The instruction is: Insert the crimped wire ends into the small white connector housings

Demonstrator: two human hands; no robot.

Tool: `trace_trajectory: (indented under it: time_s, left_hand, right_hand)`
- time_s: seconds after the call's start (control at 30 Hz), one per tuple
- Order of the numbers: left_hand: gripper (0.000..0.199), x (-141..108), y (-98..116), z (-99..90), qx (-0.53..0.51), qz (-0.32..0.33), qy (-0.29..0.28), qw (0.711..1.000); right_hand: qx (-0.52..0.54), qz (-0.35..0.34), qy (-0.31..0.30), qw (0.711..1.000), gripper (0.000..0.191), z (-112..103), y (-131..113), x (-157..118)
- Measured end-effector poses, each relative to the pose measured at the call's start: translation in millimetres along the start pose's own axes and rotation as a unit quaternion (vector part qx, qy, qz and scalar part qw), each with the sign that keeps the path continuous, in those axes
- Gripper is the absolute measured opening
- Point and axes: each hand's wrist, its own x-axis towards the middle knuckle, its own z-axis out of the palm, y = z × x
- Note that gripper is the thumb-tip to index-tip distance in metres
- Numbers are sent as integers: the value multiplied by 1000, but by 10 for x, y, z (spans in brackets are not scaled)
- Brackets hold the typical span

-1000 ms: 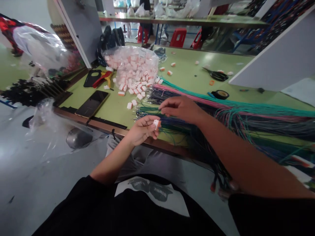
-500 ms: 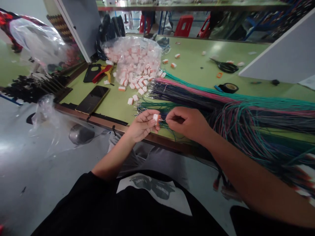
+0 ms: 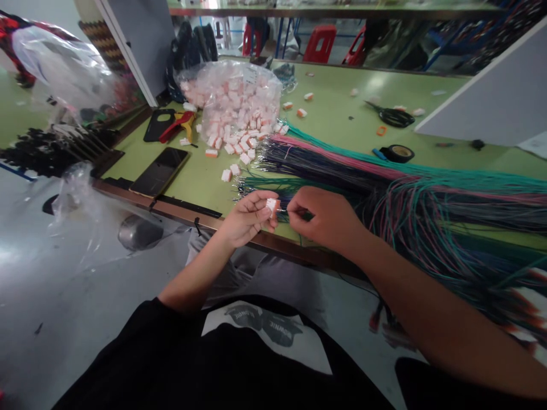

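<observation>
Pinched in my left hand (image 3: 248, 219) is a small white and orange plastic connector housing (image 3: 272, 205), its orange side facing right. Just to the right, my right hand (image 3: 325, 216) is closed, thumb against forefinger, on a thin wire (image 3: 284, 211) whose tip points at the orange side. Whether that tip is inside the housing is too small to tell. Beyond my hands lie bundles of dark, pink and green wires (image 3: 325, 156) with bare metal ends toward the left. A clear bag (image 3: 239, 94) of the same housings lies open behind, several spilled before it.
A phone (image 3: 159, 171) lies near the front edge, with red and yellow pliers (image 3: 178, 126) behind it. Scissors (image 3: 391, 115) and a roll of black tape (image 3: 398, 152) are at the back right. Grey panels (image 3: 491, 85) border the table. Wires hang over the right front edge.
My right hand has shifted very slightly, its fingers still pinched beside the housing. My left hand holds the housing in nearly the same place.
</observation>
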Motion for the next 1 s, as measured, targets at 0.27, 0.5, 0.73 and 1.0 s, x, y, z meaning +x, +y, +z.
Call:
trace_trajectory:
  time_s: [0.27, 0.5, 0.73, 1.0]
  left_hand:
    - [32, 15, -14, -34, 30, -12, 21, 999]
    - [32, 21, -31, -47, 33, -12, 31, 999]
    - [39, 36, -10, -15, 42, -35, 38, 998]
    - [39, 35, -48, -40, 35, -20, 31, 999]
  right_hand:
    - [-90, -15, 1, 996, 15, 69, -2, -19]
    - [-62, -13, 6, 998, 19, 170, 24, -25]
    - [40, 33, -6, 999, 13, 153, 48, 7]
    - [130, 65, 1, 989, 11, 122, 40, 31]
